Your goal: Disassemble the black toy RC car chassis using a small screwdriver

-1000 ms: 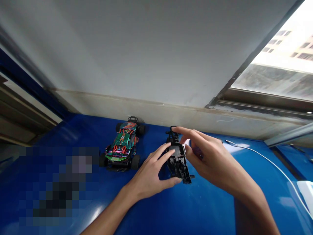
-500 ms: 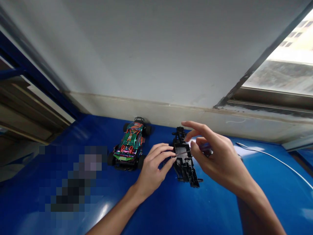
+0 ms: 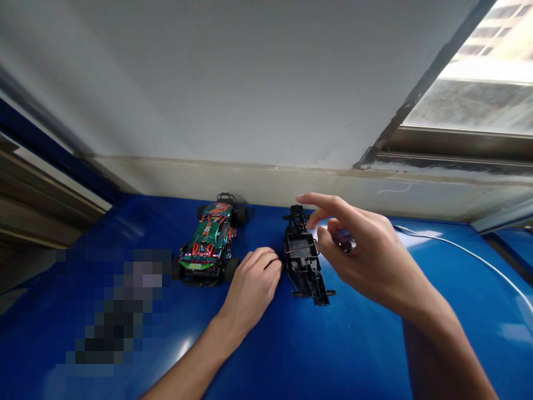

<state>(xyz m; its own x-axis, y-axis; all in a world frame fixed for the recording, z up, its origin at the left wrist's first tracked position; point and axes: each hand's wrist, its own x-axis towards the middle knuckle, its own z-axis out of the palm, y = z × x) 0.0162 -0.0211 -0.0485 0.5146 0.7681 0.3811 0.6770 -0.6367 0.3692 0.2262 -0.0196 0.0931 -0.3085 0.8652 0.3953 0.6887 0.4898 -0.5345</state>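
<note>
A black toy car chassis [image 3: 307, 272] lies on the blue table between my hands, its boxy tray facing up. My right hand [image 3: 362, 244] grips a screwdriver [image 3: 346, 240] by its clear purplish handle, with the index finger stretched out. The thin shaft points left across the chassis tray. Just left of the chassis, my left hand [image 3: 255, 283] rests low at the table with its fingers curled down and drawn together. Its fingertips are hidden, and I cannot make out what they hold, if anything. A green and orange toy car [image 3: 208, 239] stands to its left.
A blurred-out dark object [image 3: 114, 319] lies on the table [image 3: 266, 361] at the left. A white cable [image 3: 458, 247] runs along the right side. The wall [image 3: 250, 100] rises behind the table's back edge, with a window [image 3: 470, 105] at the upper right.
My left hand has moved away from the screwdriver's tip and down to the table left of the chassis, its fingers now curled. My right hand still holds the screwdriver. The view has shifted slightly.
</note>
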